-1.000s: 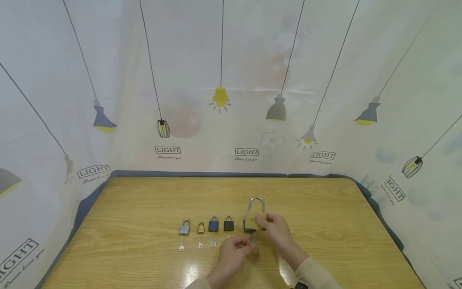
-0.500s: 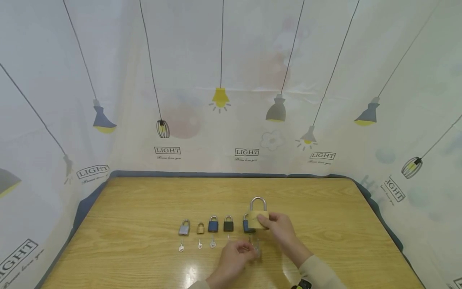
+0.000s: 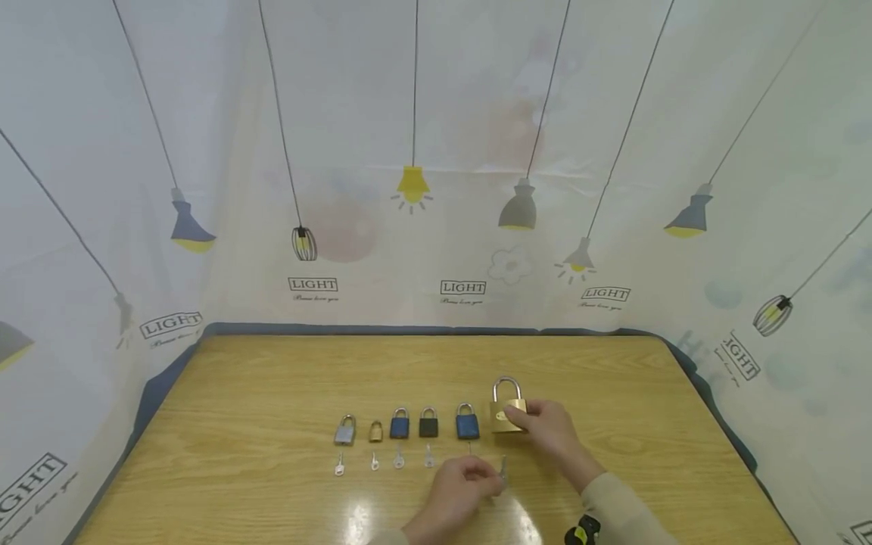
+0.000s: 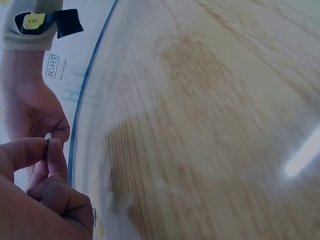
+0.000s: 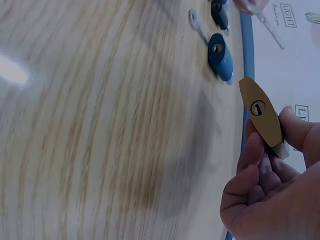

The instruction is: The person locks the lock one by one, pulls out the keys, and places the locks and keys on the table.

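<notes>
My right hand [image 3: 555, 435] grips a large brass padlock [image 3: 507, 420] by its right side, its thumb on the front face. The shackle points up, and in the right wrist view the keyhole [image 5: 258, 108] on the underside shows. My left hand [image 3: 458, 488] pinches a small silver key [image 3: 503, 465] between thumb and fingers, below the padlock and apart from it. In the left wrist view only the key's edge [image 4: 48, 136] peeks out between the fingertips. Just left of the brass padlock lies a blue padlock [image 3: 468, 427], its key partly hidden by my left hand.
Farther left on the wooden table [image 3: 272, 393] lie a silver padlock [image 3: 344, 434], a small brass padlock [image 3: 375, 434], a smaller blue padlock [image 3: 400, 428] and a black padlock [image 3: 428, 428]. Each has a key in front, such as the leftmost key [image 3: 340, 467].
Both hands have moved right, carrying the brass padlock and the key. The larger blue padlock, partly covered before, now shows fully. The key before the black padlock has also come into full view.
</notes>
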Motion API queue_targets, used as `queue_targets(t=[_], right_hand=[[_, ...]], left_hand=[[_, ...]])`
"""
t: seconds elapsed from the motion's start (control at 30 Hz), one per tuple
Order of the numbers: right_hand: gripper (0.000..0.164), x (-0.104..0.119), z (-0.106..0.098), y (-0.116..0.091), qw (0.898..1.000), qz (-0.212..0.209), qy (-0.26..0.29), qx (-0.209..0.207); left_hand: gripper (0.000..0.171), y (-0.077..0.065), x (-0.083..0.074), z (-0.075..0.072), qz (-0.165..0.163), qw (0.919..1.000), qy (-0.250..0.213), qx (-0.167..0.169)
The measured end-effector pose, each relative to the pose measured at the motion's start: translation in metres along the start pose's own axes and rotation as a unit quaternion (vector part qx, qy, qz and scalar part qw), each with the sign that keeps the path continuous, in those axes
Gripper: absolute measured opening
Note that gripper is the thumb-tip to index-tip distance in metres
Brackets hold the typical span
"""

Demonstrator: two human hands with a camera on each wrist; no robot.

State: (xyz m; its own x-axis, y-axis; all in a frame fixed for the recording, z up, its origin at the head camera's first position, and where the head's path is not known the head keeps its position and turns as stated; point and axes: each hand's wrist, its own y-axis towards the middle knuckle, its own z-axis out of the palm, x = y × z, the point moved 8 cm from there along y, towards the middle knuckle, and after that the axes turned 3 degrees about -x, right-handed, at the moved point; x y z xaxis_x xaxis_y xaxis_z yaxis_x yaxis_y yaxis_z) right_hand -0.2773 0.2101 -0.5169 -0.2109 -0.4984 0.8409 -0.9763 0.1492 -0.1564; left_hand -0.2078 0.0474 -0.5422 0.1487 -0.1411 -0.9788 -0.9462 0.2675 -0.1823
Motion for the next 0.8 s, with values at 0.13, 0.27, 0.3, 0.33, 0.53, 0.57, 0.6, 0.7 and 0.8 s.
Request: queue_targets(t=[0.13,0.27,0.3,0.33,0.53,0.57,0.6,0.7,0.8], right_hand=[[0.028,-0.003,-0.003,0.004,1.0,-0.004,-0.025,0.001],[0.027,-0.006,-0.002,0.007,0.999,0.0,-0.047,0.009],[0.027,-0.007,-0.002,0.008,0.999,0.001,-0.053,0.011],[0.027,-0.007,-0.001,0.009,0.998,0.002,-0.059,0.012],[0.028,-0.01,0.0,0.013,0.996,-0.006,-0.088,0.013],[0.029,-0.012,0.001,0.014,0.996,-0.006,-0.091,0.014],[0.032,-0.013,0.001,0.014,0.995,-0.006,-0.096,0.014],[0.044,-0.015,-0.001,0.016,0.993,-0.004,-0.121,0.009],[0.051,-0.016,-0.003,0.016,0.989,-0.005,-0.146,-0.001]], left_hand=[[0.014,0.001,0.0,0.004,-0.005,0.9999,0.001,0.01],[0.015,0.002,0.001,0.01,-0.011,0.9999,0.002,0.012],[0.015,0.002,0.001,0.011,-0.011,0.9999,0.001,0.012],[0.014,0.002,0.001,0.011,-0.011,0.9999,0.0,0.011],[0.013,0.001,0.0,0.011,-0.013,0.9999,0.006,0.002],[0.013,0.001,0.0,0.011,-0.013,0.9999,0.009,0.001],[0.014,0.0,-0.001,0.011,-0.012,0.9999,0.01,0.002],[0.014,-0.001,-0.002,0.01,-0.008,0.9999,0.012,0.003],[0.014,0.0,-0.004,0.01,0.001,0.9999,0.01,0.002]])
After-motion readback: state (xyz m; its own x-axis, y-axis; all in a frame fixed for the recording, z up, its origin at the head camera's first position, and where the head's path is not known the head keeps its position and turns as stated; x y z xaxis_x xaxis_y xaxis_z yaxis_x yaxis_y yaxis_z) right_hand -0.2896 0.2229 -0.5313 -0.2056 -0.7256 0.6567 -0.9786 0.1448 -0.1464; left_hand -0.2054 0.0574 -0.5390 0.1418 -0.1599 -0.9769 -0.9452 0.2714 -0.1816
